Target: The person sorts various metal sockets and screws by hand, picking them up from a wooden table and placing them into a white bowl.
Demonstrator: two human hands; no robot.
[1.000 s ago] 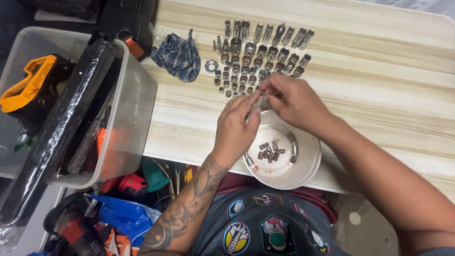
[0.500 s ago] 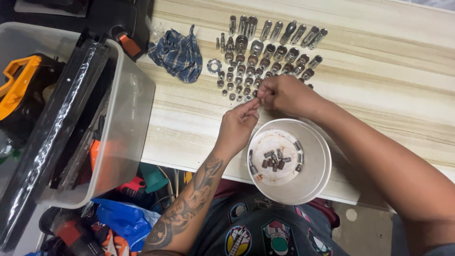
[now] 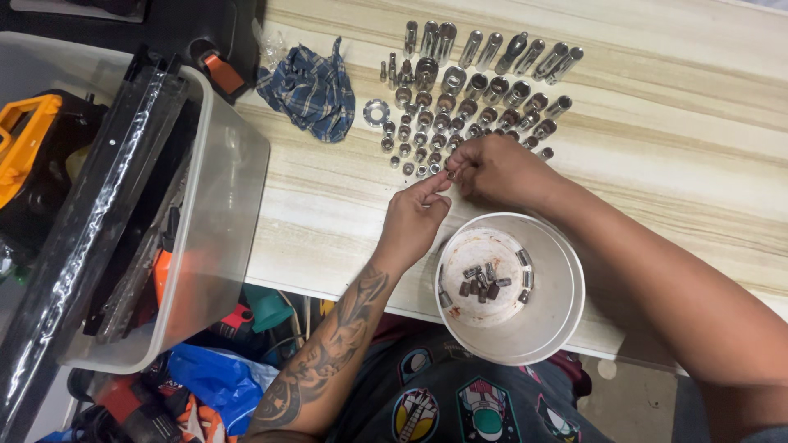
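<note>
Rows of several metal sockets [image 3: 468, 90] lie sorted by size on a pale wooden table [image 3: 657, 148]. My right hand [image 3: 497, 171] pinches a small socket [image 3: 451, 174] at the near edge of those rows. My left hand [image 3: 413, 220] sits just below it, fingers curled, its fingertips touching the same small socket. A white round tub [image 3: 558, 316] stands at the table's front edge, below both hands, with several small dark sockets [image 3: 483, 283] in its bottom.
A blue checked rag [image 3: 310, 86] lies left of the sockets, a metal washer [image 3: 376, 111] beside it. A clear plastic bin [image 3: 222, 205] with tools and an orange handle [image 3: 20, 143] stands at left. Bags and power tools lie on the floor [image 3: 205, 369].
Both hands have moved off the tub's rim toward the near edge of the socket rows. The camera view has shifted, so the tub appears lower and further right.
</note>
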